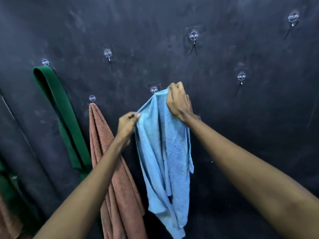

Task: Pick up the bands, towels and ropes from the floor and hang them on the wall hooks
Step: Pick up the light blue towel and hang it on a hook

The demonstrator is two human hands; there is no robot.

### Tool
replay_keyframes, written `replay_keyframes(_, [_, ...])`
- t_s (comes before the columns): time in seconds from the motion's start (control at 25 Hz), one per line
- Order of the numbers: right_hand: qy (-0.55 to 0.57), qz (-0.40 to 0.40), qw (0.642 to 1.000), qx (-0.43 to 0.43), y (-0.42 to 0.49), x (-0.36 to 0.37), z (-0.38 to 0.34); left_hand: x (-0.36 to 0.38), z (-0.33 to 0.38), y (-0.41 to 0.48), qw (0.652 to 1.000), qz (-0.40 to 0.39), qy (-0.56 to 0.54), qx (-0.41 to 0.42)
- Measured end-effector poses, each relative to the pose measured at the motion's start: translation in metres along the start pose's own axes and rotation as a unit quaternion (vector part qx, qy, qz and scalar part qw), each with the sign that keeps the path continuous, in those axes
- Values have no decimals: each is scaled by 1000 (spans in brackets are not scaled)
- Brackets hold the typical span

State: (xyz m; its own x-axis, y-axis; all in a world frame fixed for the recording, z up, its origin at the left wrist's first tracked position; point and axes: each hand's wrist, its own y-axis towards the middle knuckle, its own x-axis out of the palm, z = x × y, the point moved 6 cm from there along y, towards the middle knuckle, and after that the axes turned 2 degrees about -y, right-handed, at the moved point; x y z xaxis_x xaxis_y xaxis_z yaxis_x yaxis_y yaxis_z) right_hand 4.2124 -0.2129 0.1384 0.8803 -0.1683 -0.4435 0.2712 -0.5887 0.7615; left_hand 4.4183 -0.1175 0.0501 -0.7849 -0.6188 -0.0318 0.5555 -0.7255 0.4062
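A light blue towel [165,152] hangs down in front of the dark wall. My right hand [178,100] grips its top corner right beside a clear wall hook [154,90]. My left hand [126,125] pinches the towel's left edge lower down. Whether the towel is caught on the hook I cannot tell. A brown towel [117,169] hangs from the hook [92,98] to the left. Further left, a green band [63,114] hangs from another hook [45,62].
Bare clear hooks dot the dark wall: one upper left of centre [107,53], one above centre [194,36], one at the right [241,77] and one at the top right [293,17]. More green and brown cloth shows at the lower left edge [6,213].
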Motion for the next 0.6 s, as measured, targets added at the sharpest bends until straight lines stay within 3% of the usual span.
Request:
replay_keyframes(0.12, [94, 23, 993, 73, 16, -17, 0, -4, 83, 26, 992, 33, 12, 124])
replay_keyframes(0.24, [81, -92, 988, 93, 21, -20, -3, 18, 144, 40, 983, -5, 57, 174])
replay_keyframes(0.36, [47, -204, 977, 44, 16, 1, 2, 39, 155, 48, 984, -49, 82, 150])
replay_keyframes(0.44, [187, -218, 957, 40, 15, 12, 6, 47, 148, 45, 987, -63, 85, 124])
replay_keyframes(0.52, [356, -198, 908, 103, 16, 11, 12, 44, 131, 40, 990, -81, 90, 66])
replay_keyframes(0.6, [409, -164, 885, 150, 18, 6, 16, 41, 118, 22, 980, -155, 128, 0])
